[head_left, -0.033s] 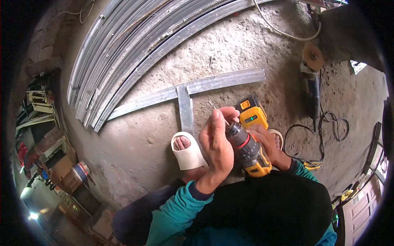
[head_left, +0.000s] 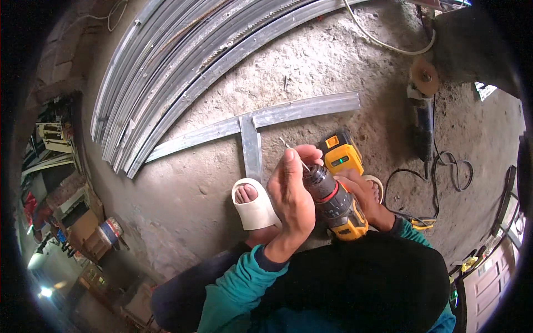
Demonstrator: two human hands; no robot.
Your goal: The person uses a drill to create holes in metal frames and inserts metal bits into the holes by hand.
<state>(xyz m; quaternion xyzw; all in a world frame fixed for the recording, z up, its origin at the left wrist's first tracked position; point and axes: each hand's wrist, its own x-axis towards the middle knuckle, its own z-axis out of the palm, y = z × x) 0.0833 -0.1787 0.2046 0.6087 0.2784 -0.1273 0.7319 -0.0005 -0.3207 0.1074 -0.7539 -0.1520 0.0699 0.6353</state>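
Observation:
A yellow-and-black cordless drill (head_left: 340, 205) lies across my lap, its chuck pointing up and left and its battery (head_left: 342, 159) lit by a green light. My right hand (head_left: 363, 193) is wrapped round the drill's grip, partly hidden behind the body. At the chuck, my left hand (head_left: 294, 194) pinches a thin drill bit (head_left: 305, 165) between thumb and fingers. The bit's tip shows above the fingertips, and its lower end runs to the chuck; how deep it sits I cannot tell. Beyond my hands, a metal T-shaped piece (head_left: 302, 110) rests on the floor.
Long metal profiles (head_left: 183, 72) are stacked at the upper left. An angle grinder (head_left: 423, 119) with a worn disc lies to the right, its black cord (head_left: 458, 166) coiled beside it. My foot in a white slipper (head_left: 255, 213) touches the ground near the T-piece's stem.
My left fingertips and the drill bit have shifted very slightly to the left, and the drill's chuck has turned a little. Everything else stays put.

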